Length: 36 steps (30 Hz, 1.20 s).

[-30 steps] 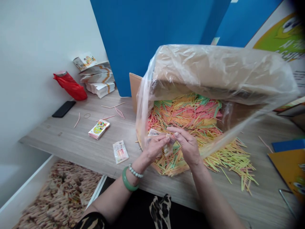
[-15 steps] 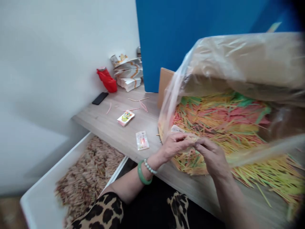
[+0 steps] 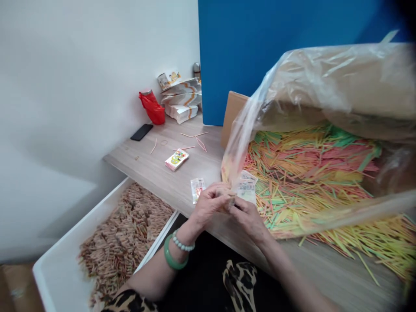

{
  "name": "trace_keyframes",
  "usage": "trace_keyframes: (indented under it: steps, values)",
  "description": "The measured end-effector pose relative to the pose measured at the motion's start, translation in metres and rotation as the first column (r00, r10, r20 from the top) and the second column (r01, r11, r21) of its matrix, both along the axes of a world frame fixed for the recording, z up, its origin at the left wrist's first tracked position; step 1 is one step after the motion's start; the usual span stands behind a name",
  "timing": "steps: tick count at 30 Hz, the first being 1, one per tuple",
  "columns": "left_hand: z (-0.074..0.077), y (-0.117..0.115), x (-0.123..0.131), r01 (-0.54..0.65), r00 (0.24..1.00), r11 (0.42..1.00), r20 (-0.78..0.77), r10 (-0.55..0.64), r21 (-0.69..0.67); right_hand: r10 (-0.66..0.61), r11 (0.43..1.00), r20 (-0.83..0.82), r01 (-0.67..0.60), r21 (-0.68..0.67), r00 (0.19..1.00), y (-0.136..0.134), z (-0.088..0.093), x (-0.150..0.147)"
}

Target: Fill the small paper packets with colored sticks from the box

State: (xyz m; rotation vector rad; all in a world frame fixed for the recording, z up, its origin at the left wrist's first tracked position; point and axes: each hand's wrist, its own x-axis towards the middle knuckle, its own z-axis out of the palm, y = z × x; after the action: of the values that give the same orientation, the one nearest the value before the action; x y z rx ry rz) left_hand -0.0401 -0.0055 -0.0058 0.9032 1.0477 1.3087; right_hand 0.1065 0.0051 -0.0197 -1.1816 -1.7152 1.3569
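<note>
My left hand (image 3: 209, 206) and my right hand (image 3: 249, 219) meet over the table's front edge. Their fingertips pinch a small pale-yellow thing that looks like a short bundle of thin sticks (image 3: 232, 200); the fingers cover most of it. Right beside them is a large clear plastic bag (image 3: 238, 138), its mouth facing me, with loose thin sticks (image 3: 292, 190) in yellow, pink, orange and green inside. A printed clear packet (image 3: 247, 186) lies just behind my right hand. Another small packet (image 3: 196, 187) lies behind my left hand, partly covered by it.
A printed card pack (image 3: 177, 159), several loose pink sticks (image 3: 184, 148) and a black phone (image 3: 141, 132) lie on the table (image 3: 152, 169). Behind stand a red bag (image 3: 152, 108) and stacked printed packaging (image 3: 182, 102). A white bin (image 3: 53, 268) of small brownish pieces stands lower left.
Both hands have moved left and slightly down, away from the bag's mouth, still pinching the small pale thing together. The printed packet by the bag is now more exposed. The view has shifted slightly.
</note>
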Motion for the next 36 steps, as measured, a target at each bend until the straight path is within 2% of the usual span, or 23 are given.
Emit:
trace_keyframes:
  steps: [3,5,6,8,9,10,11,13,14,16,18,19,24,27,29,32,33,34,35,36]
  values:
    - [-0.004,-0.005,-0.016,-0.048,0.998,0.997,-0.034,0.046,-0.063,0.057,0.997,0.070,-0.060,0.048,0.996,-0.004,-0.001,-0.013]
    - [-0.009,-0.005,-0.027,-0.111,0.992,0.992,-0.073,0.106,-0.056,0.082,0.990,0.106,-0.093,0.107,0.991,-0.005,0.002,-0.011]
    - [-0.013,-0.003,-0.033,-0.139,0.985,0.989,-0.113,0.134,-0.040,0.050,0.987,0.127,-0.068,0.143,0.991,-0.003,0.004,-0.005]
    - [-0.025,0.005,-0.046,-0.197,0.942,0.980,-0.272,0.195,0.021,-0.142,0.972,0.227,0.092,0.217,0.964,0.003,0.008,0.011]
    - [-0.032,0.011,-0.051,-0.236,0.889,0.970,-0.388,0.242,0.065,-0.266,0.949,0.319,0.190,0.252,0.909,0.007,0.009,0.020]
    - [-0.040,0.017,-0.056,-0.266,0.800,0.957,-0.528,0.285,0.113,-0.368,0.922,0.442,0.262,0.283,0.818,0.012,0.009,0.029]
    - [-0.047,0.022,-0.060,-0.283,0.677,0.947,-0.667,0.309,0.151,-0.418,0.907,0.577,0.291,0.303,0.702,0.018,0.008,0.036]
    - [-0.061,0.032,-0.064,-0.281,0.405,0.941,-0.865,0.296,0.191,-0.396,0.917,0.780,0.250,0.310,0.484,0.029,0.004,0.045]
    - [-0.067,0.036,-0.065,-0.260,0.289,0.947,-0.920,0.264,0.190,-0.372,0.927,0.830,0.219,0.306,0.416,0.034,0.001,0.046]
    - [-0.076,0.042,-0.066,-0.180,0.136,0.968,-0.971,0.199,0.173,-0.355,0.934,0.855,0.183,0.307,0.379,0.042,-0.005,0.045]
    - [-0.080,0.048,-0.068,-0.083,0.066,0.981,-0.982,0.179,0.173,-0.363,0.931,0.831,0.189,0.311,0.421,0.047,-0.008,0.043]
    - [-0.081,0.052,-0.070,-0.033,0.059,0.983,-0.981,0.183,0.181,-0.366,0.930,0.815,0.200,0.307,0.449,0.048,-0.009,0.042]
    - [-0.079,0.076,-0.087,0.182,0.134,0.964,-0.976,0.173,0.196,-0.355,0.935,0.773,0.220,0.280,0.525,0.045,-0.005,0.045]
    - [-0.071,0.083,-0.094,0.264,0.184,0.949,-0.975,0.127,0.173,-0.419,0.907,0.676,0.238,0.348,0.607,0.040,-0.005,0.053]
    - [-0.060,0.076,-0.091,0.188,0.238,0.956,-0.955,0.178,0.225,-0.507,0.859,0.540,0.343,0.379,0.672,0.037,-0.007,0.061]
    - [-0.033,0.051,-0.065,-0.096,0.331,0.926,-0.866,0.375,0.364,-0.604,0.792,0.247,0.536,0.292,0.758,0.033,-0.008,0.072]
    - [-0.023,0.041,-0.049,-0.133,0.401,0.915,-0.823,0.401,0.381,-0.592,0.798,0.133,0.557,0.229,0.795,0.031,-0.007,0.074]
    - [-0.014,0.032,-0.030,-0.128,0.519,0.923,-0.768,0.374,0.364,-0.549,0.827,0.018,0.540,0.157,0.835,0.029,-0.005,0.074]
    - [-0.006,0.026,-0.010,-0.083,0.665,0.950,-0.694,0.277,0.300,-0.485,0.867,-0.085,0.491,0.086,0.871,0.026,-0.003,0.072]
    - [0.001,0.022,0.010,-0.014,0.803,0.980,-0.582,0.129,0.197,-0.415,0.904,-0.165,0.426,0.029,0.894,0.023,0.000,0.070]
